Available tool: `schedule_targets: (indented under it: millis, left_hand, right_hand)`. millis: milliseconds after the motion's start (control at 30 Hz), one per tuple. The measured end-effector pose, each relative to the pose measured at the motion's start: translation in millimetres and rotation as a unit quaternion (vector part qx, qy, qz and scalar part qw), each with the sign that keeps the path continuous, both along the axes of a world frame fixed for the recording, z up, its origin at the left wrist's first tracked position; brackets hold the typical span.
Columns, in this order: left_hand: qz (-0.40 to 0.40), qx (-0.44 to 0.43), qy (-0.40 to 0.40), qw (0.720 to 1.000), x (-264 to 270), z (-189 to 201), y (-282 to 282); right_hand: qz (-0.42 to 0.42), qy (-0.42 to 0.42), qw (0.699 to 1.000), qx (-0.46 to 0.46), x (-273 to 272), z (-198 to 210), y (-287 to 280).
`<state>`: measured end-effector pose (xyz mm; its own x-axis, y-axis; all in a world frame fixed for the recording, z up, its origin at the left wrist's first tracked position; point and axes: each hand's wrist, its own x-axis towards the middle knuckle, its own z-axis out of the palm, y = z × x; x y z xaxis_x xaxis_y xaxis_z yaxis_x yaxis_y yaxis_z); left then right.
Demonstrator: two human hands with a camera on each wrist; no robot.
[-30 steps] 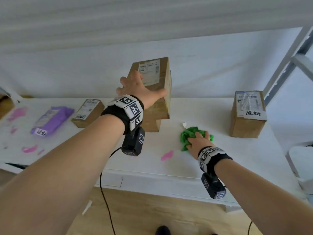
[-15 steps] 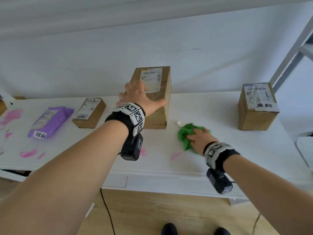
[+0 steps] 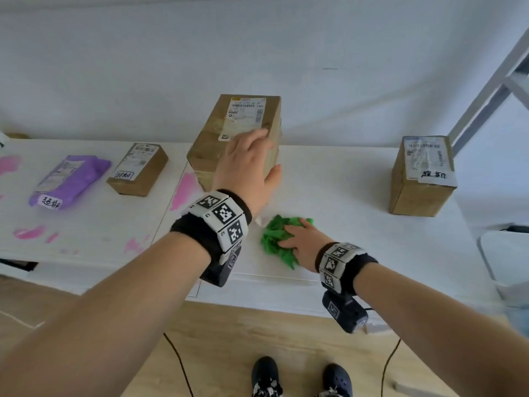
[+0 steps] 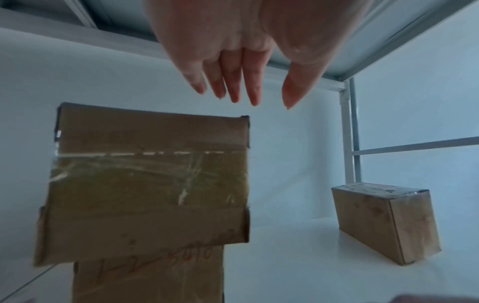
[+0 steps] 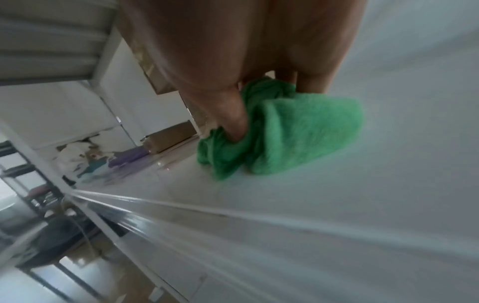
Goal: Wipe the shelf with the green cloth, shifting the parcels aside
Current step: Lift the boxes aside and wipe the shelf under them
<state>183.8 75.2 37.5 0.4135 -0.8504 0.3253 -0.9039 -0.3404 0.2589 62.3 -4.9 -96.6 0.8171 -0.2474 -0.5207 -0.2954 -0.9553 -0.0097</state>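
The right hand [image 3: 302, 245] is lying palm-down on the bunched green cloth [image 3: 276, 240], fingers and thumb curling into its folds and gripping it against the white shelf [image 3: 357, 230] near the front edge. The right wrist view is showing the thumb sunk into the cloth [image 5: 298, 131].

Just behind and to the left, the left hand [image 3: 246, 167] is hovering over the tall parcel [image 3: 226, 141], fingers straight and slightly spread; the left wrist view is showing the fingertips [image 4: 233, 90] clear of the carton top, holding nothing. The tall parcel is standing upright beside a pink stain [image 3: 186, 187].

Further left, a small parcel [image 3: 137, 170] and a purple mailer bag [image 3: 68, 181] are lying flat, well apart from the cloth. At the far right, a third parcel [image 3: 420, 179] is sitting near the shelf's upright post [image 3: 483, 90].
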Motion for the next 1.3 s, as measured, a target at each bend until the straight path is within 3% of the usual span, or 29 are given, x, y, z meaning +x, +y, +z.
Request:
schedule_targets:
  millis: [67,167,267,333,500,600,700,833,900,967,1067,1167,1300]
  left_hand:
    - [-0.021,-0.020,0.008,1.000,-10.0,-4.5,-1.4]
    - [-0.018,-0.026,0.044,0.999,-21.5,-11.8,0.7]
    - [0.016,-0.029,0.095,0.995,-28.9,-22.7,10.8]
    - [0.047,-0.010,0.122,0.991,-34.0,-31.8,20.0]
    - [0.136,0.081,0.145,0.977,-33.2,-57.1,42.3]
    - [0.190,0.102,0.177,0.960,-33.7,-67.6,50.8]
    - [0.222,0.136,0.201,0.944,-38.8,-77.0,54.2]
    - [0.219,0.204,0.223,0.928,-54.4,-91.9,50.9]
    - [0.205,0.245,0.226,0.920,-63.1,-100.0,45.8]
    - [0.193,0.287,0.217,0.913,-70.1,-107.0,39.3]
    - [0.188,0.323,0.208,0.904,-77.9,-112.1,28.8]
    - [0.180,0.333,0.199,0.904,-80.0,-112.8,18.5]
    - [0.180,0.348,0.192,0.900,-76.7,-107.8,5.3]
  right_hand:
    - [-0.050,-0.004,0.998,0.031,-13.2,1.6,-25.6]
    - [-0.130,0.005,0.991,-0.015,-21.8,11.2,-66.8]
    - [-0.161,0.023,0.986,-0.036,-11.1,10.2,-73.0]
    - [-0.113,0.012,0.993,-0.030,1.4,5.6,-54.6]
    - [0.126,-0.010,0.992,0.001,6.7,5.1,17.2]
    - [0.177,-0.023,0.983,0.050,-14.5,0.1,16.0]
    - [0.085,-0.020,0.993,0.073,-30.2,2.0,-32.9]
    - [-0.065,-0.044,0.997,0.015,-31.3,0.5,-96.0]
    - [-0.065,-0.040,0.997,-0.012,-27.2,-0.7,-88.9]
    - [-0.006,-0.047,0.999,-0.016,-28.2,-4.6,-62.6]
    - [0.063,-0.065,0.994,0.055,-44.4,-14.0,-35.3]
    - [0.044,-0.057,0.994,0.085,-53.4,-16.7,-55.8]
    - [-0.071,-0.041,0.997,0.016,-39.5,-6.2,-113.7]
